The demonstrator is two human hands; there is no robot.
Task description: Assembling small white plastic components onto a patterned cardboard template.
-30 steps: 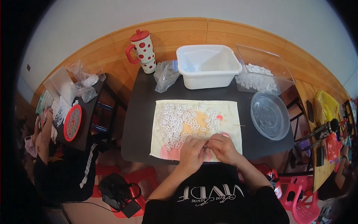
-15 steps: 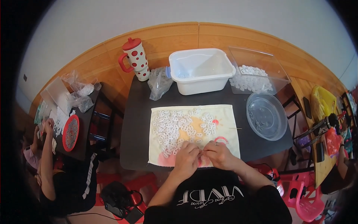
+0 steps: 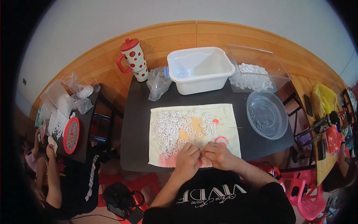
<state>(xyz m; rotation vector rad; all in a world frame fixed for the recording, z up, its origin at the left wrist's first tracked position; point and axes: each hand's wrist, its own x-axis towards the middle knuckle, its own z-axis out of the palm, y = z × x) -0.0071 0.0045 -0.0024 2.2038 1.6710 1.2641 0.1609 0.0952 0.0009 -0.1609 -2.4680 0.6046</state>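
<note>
Both my hands meet over the near edge of a cream cloth point(image 3: 232, 115) with pink and orange patches. My left hand point(image 3: 187, 159) is closed, its fingertips pinched. My right hand point(image 3: 218, 155), with a ring on one finger, pinches right beside it. Whatever sits between the fingertips is too small and covered to name. Many small white oval pieces with two holes point(image 3: 167, 128) lie spread over the cloth's left and middle, just beyond my left hand. A thin needle-like stick point(image 3: 235, 127) crosses the cloth's right edge.
A round clear tub point(image 3: 274, 128) holding small grey bits stands right of the cloth. Behind are a white basin point(image 3: 203, 84), a clear box of white pieces point(image 3: 253, 80), a plastic bag point(image 3: 158, 84) and a spotted tumbler point(image 3: 136, 61). At left, another person works beside a red bowl point(image 3: 65, 136).
My hands stay almost in place, fingers shifting slightly. The person at left has moved their hands nearer to themselves, now holding a pale cloth.
</note>
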